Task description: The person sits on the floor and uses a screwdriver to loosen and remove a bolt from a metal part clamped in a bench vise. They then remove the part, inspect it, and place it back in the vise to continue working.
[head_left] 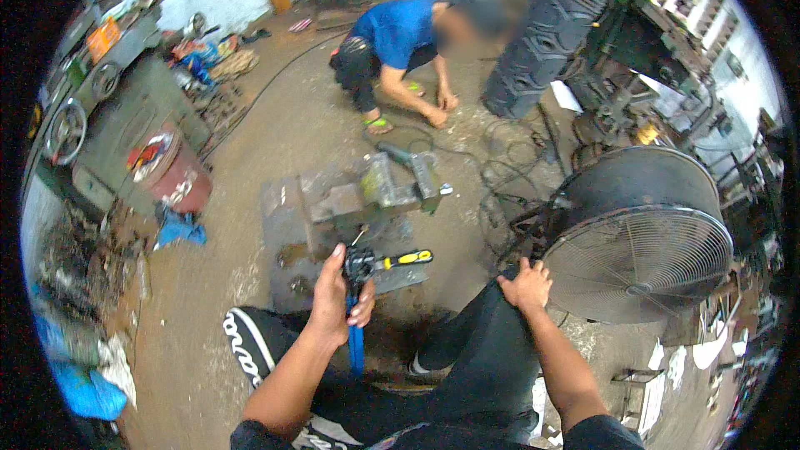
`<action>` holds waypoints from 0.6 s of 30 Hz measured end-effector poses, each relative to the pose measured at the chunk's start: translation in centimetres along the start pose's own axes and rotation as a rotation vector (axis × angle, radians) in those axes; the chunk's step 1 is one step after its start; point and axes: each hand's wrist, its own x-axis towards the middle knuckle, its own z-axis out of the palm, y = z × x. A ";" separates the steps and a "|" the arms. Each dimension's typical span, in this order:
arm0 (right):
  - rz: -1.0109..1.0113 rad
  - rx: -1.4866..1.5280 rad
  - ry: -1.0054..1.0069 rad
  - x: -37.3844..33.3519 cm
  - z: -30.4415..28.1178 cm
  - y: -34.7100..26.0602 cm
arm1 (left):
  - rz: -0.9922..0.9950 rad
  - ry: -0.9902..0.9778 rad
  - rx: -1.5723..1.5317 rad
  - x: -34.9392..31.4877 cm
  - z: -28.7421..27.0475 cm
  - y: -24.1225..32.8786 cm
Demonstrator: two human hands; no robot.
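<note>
My left hand point(332, 304) is closed around a long blue tool with a black head point(360, 263), held upright above the metal plate; its exact kind is hard to make out. Beside the black head shows a yellow-and-black handle point(408, 259), like a screwdriver's, pointing right. Whether it touches the head I cannot tell. Just beyond lies a bench vise point(379, 186) on a worn metal base plate point(287, 200). My right hand point(527, 285) lies open on my right knee, holding nothing, close to the large drum fan.
Across the floor, another person in a blue shirt point(400, 29) crouches with both hands low. A round drum fan point(637, 258) stands at right, with loose cables point(508, 175) near it. A tall black speaker-like block point(542, 42), a red bucket point(179, 179) and a lathe-like machine point(125, 125) surround the area.
</note>
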 end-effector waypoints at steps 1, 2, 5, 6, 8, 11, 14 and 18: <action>-0.002 -0.006 0.006 0.1 0.0 0.0 | 0.002 -0.027 -0.025 0.0 -0.1 0.0; -0.005 -0.003 0.020 0.1 0.1 0.0 | -0.002 -0.019 -0.057 -0.1 -0.2 0.0; -0.004 -0.017 0.018 0.2 0.1 -0.1 | 0.017 0.000 -0.012 -0.2 -0.1 0.1; -0.002 -0.008 0.021 0.2 0.1 -0.2 | 0.028 0.006 -0.012 -0.2 -0.1 0.1; -0.002 -0.003 0.022 0.2 0.0 -0.3 | 0.050 0.018 -0.011 -0.4 0.1 0.2; 0.000 -0.019 0.026 0.1 0.0 -0.3 | 0.084 -0.009 0.038 -0.6 0.4 0.5; 0.003 -0.021 0.037 0.1 0.1 -0.4 | 0.111 -0.007 0.017 -0.7 0.7 0.5; 0.009 -0.019 0.021 0.2 0.1 -0.4 | 0.125 -0.028 0.014 -0.8 0.7 0.3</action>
